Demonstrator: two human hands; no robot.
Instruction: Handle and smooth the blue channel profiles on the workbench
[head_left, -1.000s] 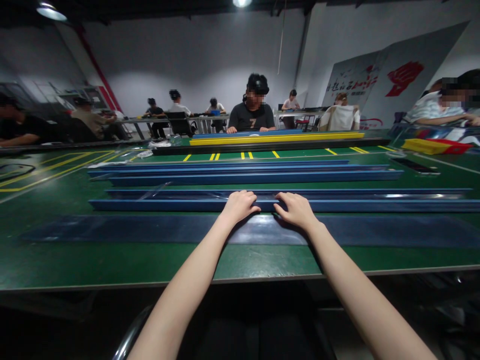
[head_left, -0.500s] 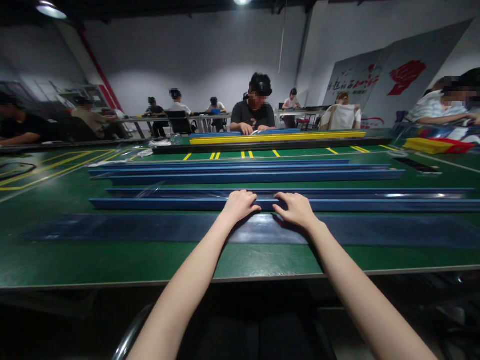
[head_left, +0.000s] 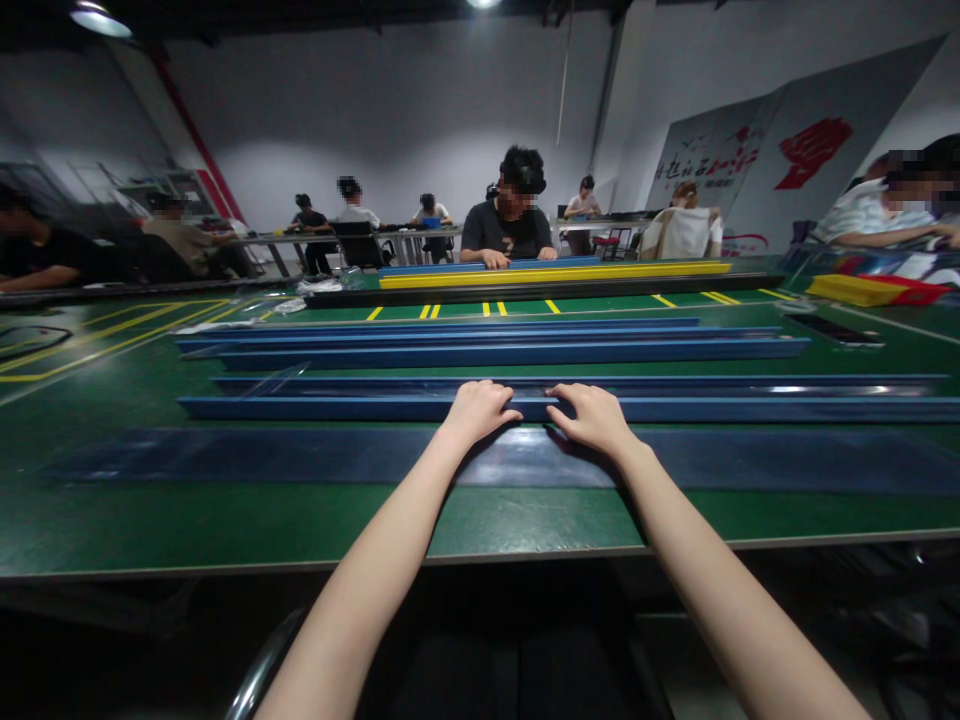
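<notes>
The channel [head_left: 337,409] lies right at the fingers of both hands, its long axis running left to right, square across the reach of the arms. Neither arm is nearer: the left hand [head_left: 478,407] and the right hand [head_left: 594,414] meet the same near wall, a short bare stretch of it between them. Each hand is curled narrow over that wall, fingers over its top and thumb on the near side, and seems to hold it; how tightly, I cannot tell. The fingertips are hidden inside. The channel's left end shows on the counter [head_left: 487,535]; to the right it runs to the border of the view.

Clear film [head_left: 279,381] lies in the channel, left of the hands. On the near side, just beside the channel and parallel to it, a flat strip [head_left: 262,457] passes below the forearms; I cannot tell whether they touch it. Beyond the channel, more blue lengths [head_left: 510,350] lie roughly parallel, and a phone [head_left: 836,330] rests to the right.
</notes>
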